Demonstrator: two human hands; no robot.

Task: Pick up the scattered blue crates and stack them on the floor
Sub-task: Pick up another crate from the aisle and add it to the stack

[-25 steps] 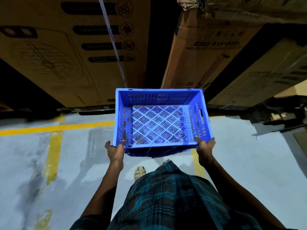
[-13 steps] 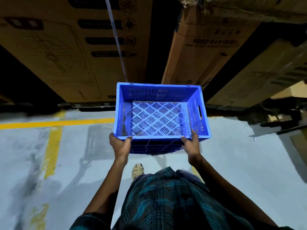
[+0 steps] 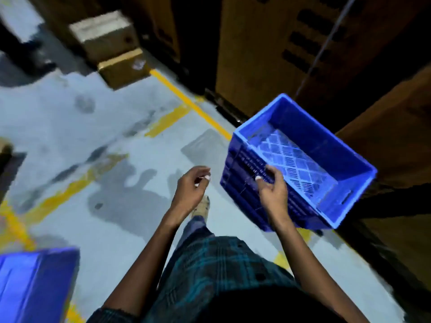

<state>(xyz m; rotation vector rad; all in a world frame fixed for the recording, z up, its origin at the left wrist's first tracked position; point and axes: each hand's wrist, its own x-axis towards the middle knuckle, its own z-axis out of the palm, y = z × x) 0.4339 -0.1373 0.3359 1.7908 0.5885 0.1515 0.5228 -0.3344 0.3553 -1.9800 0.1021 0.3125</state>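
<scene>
— While both hands hang apart, what do they hold?
— Nothing I can confirm. The left hand (image 3: 190, 191) is loosely curled and empty; the right hand (image 3: 272, 191) has its fingers spread at the slatted wall of a blue plastic crate (image 3: 303, 164), contact unclear through blur.
— How many crates?
— Two: that lattice-bottomed rectangular one on the grey floor (image 3: 93, 117) beside tall cardboard cartons (image 3: 268, 54), and a second blue crate (image 3: 35, 283) at lower left. Two small cardboard boxes (image 3: 114, 47) sit stacked beyond the yellow floor lines (image 3: 191, 103).

Dim warehouse aisle. Grey concrete floor (image 3: 112, 117), scuffed and stained, crossed by worn yellow lines (image 3: 191, 103). Tall brown cartons (image 3: 268, 54) stacked from 12 to 3 o'clock; two smaller cardboard boxes (image 3: 112, 45) at 11 o'clock. Light low, deep shadow between stacks.
</scene>
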